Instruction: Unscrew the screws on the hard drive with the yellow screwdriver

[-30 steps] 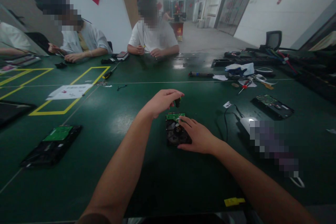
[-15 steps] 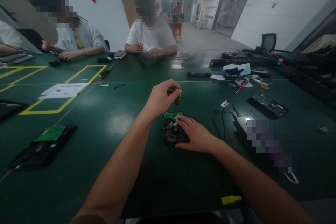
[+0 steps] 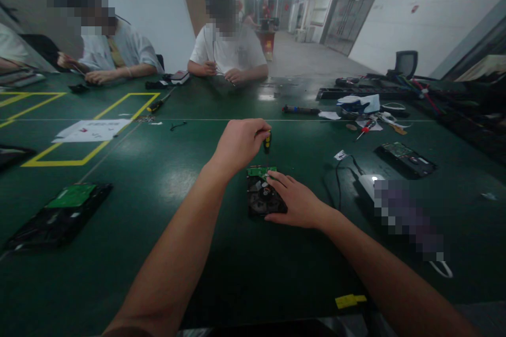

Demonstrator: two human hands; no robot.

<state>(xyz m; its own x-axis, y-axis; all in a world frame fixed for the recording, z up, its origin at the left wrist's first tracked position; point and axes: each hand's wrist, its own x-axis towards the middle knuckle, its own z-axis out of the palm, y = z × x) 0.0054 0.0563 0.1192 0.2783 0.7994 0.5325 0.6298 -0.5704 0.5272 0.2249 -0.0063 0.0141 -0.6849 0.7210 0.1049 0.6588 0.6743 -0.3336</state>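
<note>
My left hand pinches the top of a small black and yellow screwdriver, which stands upright over the far edge of a hard drive. The screwdriver's thin shaft points down at the green circuit board; whether its tip sits in a screw is too small to see. The drive lies flat on the table in front of me, board side up. Over its right side lies my right hand, gripping it with the fingers on the board and the thumb along the near edge.
On the green table lie another hard drive at right, a black device with a green board at left, and a blurred-out long item with a cable. Farther back are a red screwdriver and gloves. Co-workers sit opposite.
The left fingers have turned around the screwdriver's top, and more of its handle shows. My right hand keeps its place on the hard drive. The view has shifted slightly.
</note>
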